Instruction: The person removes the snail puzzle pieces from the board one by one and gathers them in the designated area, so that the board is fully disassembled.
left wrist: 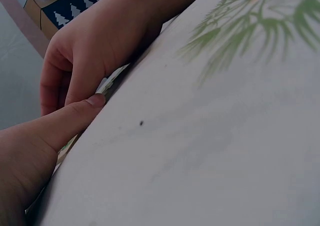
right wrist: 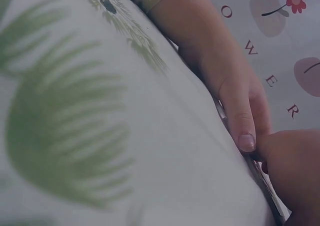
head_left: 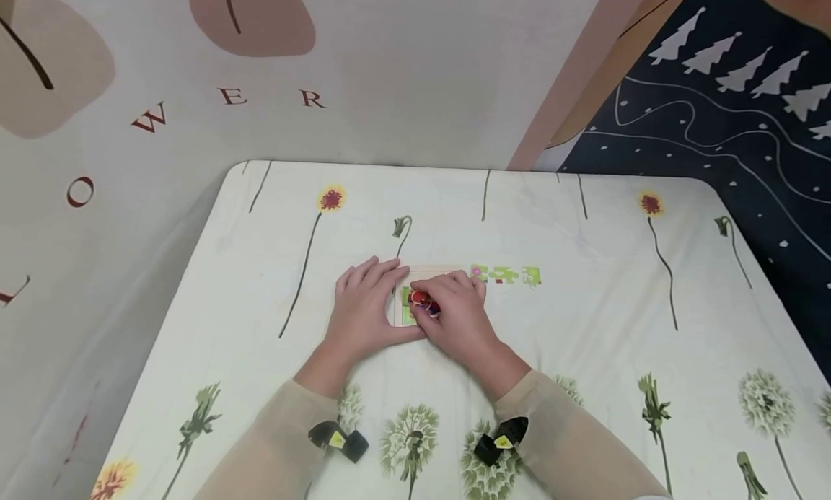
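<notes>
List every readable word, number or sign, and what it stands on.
"O W E R": on the pale backdrop.
Cut-off character at head view's left edge, same backdrop: unreadable.
Yellow patches on the wrist devices: too small to read.
Puzzle pieces: nothing legible.

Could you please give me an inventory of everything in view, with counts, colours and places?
Covered table: one, white with flower prints, under everything
Puzzle tray: one, pale cream, on the table between the hands
Loose puzzle pieces: three visible, mostly green, in a row right of the tray
Green puzzle part: at least one, inside the tray's left side
Red puzzle piece: at least one, red and dark blue, at the right fingertips
Lettered fabric: one, pale grey with reddish letters, behind the table
Tree-print fabric: one, navy and white, upper right
Wrist cameras: two, black, one per wrist
Sleeves: two, beige, on both arms
Left hand: one, beside the tray
Right hand: one, over the tray
</notes>
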`<action>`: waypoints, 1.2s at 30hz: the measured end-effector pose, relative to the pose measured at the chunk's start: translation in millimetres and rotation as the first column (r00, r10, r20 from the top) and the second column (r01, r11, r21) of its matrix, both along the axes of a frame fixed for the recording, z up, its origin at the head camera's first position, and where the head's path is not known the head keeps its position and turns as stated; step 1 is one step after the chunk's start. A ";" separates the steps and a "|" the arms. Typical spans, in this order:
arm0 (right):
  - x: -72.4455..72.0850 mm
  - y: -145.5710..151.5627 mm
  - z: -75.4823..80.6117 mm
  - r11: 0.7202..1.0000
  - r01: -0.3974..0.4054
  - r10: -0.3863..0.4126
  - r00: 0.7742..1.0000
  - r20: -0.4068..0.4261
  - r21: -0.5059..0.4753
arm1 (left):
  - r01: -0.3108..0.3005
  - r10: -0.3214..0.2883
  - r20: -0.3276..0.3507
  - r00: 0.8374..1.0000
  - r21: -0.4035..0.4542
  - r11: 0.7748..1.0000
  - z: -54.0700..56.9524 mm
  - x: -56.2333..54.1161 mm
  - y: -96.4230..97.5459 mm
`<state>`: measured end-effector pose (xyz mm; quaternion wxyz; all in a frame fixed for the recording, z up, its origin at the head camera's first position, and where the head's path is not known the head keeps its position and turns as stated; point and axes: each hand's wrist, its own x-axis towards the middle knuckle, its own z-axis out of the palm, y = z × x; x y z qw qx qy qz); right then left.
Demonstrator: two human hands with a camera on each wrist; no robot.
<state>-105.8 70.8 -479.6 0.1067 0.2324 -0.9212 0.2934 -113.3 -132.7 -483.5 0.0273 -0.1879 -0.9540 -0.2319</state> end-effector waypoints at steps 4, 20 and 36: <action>1.1 -0.2 0.1 1.000 -0.006 0.006 1.000 0.000 -0.017 | -0.002 0.002 0.014 1.000 0.000 1.000 0.1 1.0 -0.6; 3.3 4.3 -0.9 0.998 -0.012 0.010 0.999 -0.041 -0.058 | 0.010 -0.010 0.028 1.000 -0.022 1.000 0.7 -0.2 -1.4; 7.8 18.6 1.3 0.996 0.031 -0.030 0.999 0.012 -0.088 | 0.010 -0.009 0.034 0.999 -0.029 1.000 0.6 0.6 -1.8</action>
